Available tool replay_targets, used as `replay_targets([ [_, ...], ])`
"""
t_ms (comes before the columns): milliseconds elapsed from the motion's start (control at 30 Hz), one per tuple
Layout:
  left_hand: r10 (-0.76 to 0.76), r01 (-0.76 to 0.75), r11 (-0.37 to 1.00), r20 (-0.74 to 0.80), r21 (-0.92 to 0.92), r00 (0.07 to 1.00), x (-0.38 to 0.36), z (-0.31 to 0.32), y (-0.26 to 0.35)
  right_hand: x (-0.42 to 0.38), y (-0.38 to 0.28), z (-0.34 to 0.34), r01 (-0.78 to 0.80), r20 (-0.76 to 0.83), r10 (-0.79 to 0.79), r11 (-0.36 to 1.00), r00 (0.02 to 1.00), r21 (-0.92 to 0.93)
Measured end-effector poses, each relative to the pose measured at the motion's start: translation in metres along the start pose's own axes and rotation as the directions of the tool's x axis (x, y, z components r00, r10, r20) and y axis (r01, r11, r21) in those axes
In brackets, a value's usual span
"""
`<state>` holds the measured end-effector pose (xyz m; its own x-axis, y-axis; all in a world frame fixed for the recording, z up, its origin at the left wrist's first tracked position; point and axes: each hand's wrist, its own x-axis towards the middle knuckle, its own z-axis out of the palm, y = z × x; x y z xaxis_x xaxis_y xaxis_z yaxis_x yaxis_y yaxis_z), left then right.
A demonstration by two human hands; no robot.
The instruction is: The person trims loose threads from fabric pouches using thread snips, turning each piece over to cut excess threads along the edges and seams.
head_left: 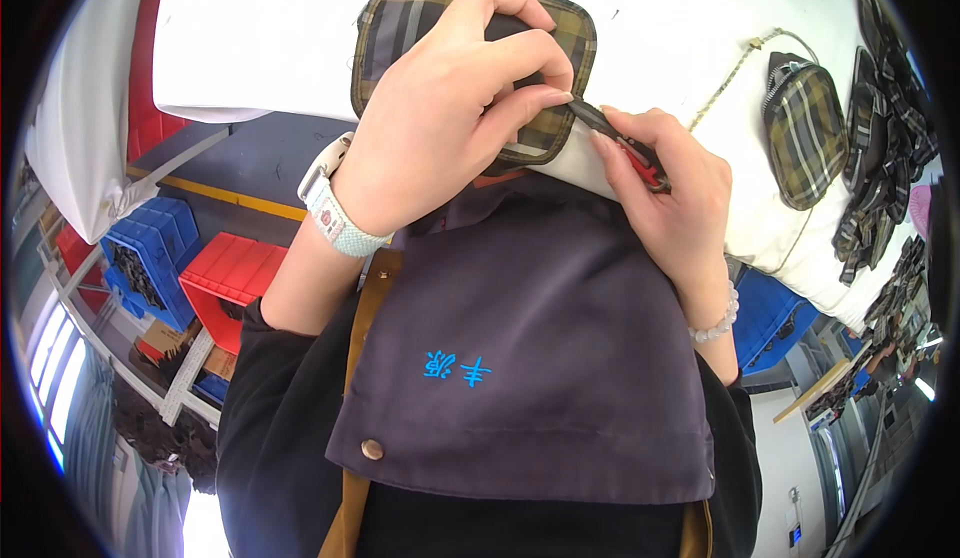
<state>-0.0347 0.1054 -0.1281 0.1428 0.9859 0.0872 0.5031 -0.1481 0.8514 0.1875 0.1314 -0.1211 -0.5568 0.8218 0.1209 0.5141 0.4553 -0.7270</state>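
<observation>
My left hand [450,123] grips a flat plaid fabric pouch [400,18] with dark binding, lying at the near edge of the white table [260,38]. Its fingers curl over the pouch's lower right corner. My right hand [670,198] holds small thread snips with red handles [625,146], whose dark tips meet the pouch's edge just under my left fingertips. A white watch sits on my left wrist and a bead bracelet on my right. My grey apron [520,358] fills the lower middle of the view.
A finished plaid pouch [805,128] with a cord lies on the table to the right, beside a pile of plaid fabric pieces [885,148]. Blue [150,248] and red bins [225,278] stand on the floor at left, another blue bin at right.
</observation>
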Motion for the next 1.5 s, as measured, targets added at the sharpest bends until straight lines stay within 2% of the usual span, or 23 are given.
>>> replay_targets([
  [200, 0.019, -0.019, 1.000, 0.009, -0.002, 1.000, -0.001, 0.000, -0.001, 0.000, -0.004, -0.003, -0.022, 0.023, 0.023, 0.999, 0.999, -0.047],
  [267, -0.091, 0.092, 0.981, 0.014, -0.170, 0.996, 0.000, -0.001, 0.000, -0.001, -0.003, -0.003, -0.035, 0.034, 0.037, 0.998, 0.999, -0.060],
  [300, -0.091, 0.092, 0.981, 0.014, -0.170, 0.996, 0.000, -0.001, 0.001, -0.003, -0.001, -0.003, -0.032, 0.018, 0.032, 0.999, 0.999, -0.028],
  [367, -0.074, 0.075, 0.995, 0.023, -0.064, 0.997, -0.001, -0.002, 0.005, -0.004, 0.000, -0.004, -0.028, 0.003, 0.028, 1.000, 1.000, 0.006],
  [500, -0.116, 0.116, 0.993, 0.028, -0.001, 0.993, -0.003, 0.002, 0.012, -0.004, 0.000, -0.005, -0.012, 0.010, 0.013, 1.000, 1.000, -0.006],
  [567, -0.106, 0.104, 0.991, 0.017, 0.089, 0.994, -0.003, 0.004, 0.013, -0.004, 0.001, -0.004, -0.007, 0.006, 0.007, 1.000, 1.000, 0.002],
  [667, -0.111, 0.108, 0.990, 0.028, 0.087, 0.993, -0.002, 0.003, 0.012, -0.005, 0.002, -0.002, -0.020, 0.009, 0.020, 1.000, 1.000, -0.024],
  [733, -0.108, 0.105, 0.990, 0.028, 0.095, 0.994, -0.002, 0.003, 0.012, -0.005, 0.003, -0.002, 0.041, 0.034, -0.039, 0.997, 0.999, -0.068],
  [967, -0.102, 0.098, 0.987, 0.025, 0.125, 0.994, -0.002, 0.004, 0.013, -0.006, 0.005, -0.002, 0.028, -0.016, -0.028, 1.000, 0.999, -0.006],
  [1267, -0.025, 0.033, 0.979, -0.041, 0.202, 0.999, -0.004, 0.011, 0.010, -0.004, 0.004, -0.001, 0.034, -0.017, -0.034, 0.999, 0.999, -0.032],
  [1500, -0.002, 0.006, 0.975, -0.016, 0.224, 1.000, -0.004, 0.011, 0.009, -0.005, 0.003, -0.001, 0.021, -0.006, -0.021, 0.997, 1.000, -0.076],
])
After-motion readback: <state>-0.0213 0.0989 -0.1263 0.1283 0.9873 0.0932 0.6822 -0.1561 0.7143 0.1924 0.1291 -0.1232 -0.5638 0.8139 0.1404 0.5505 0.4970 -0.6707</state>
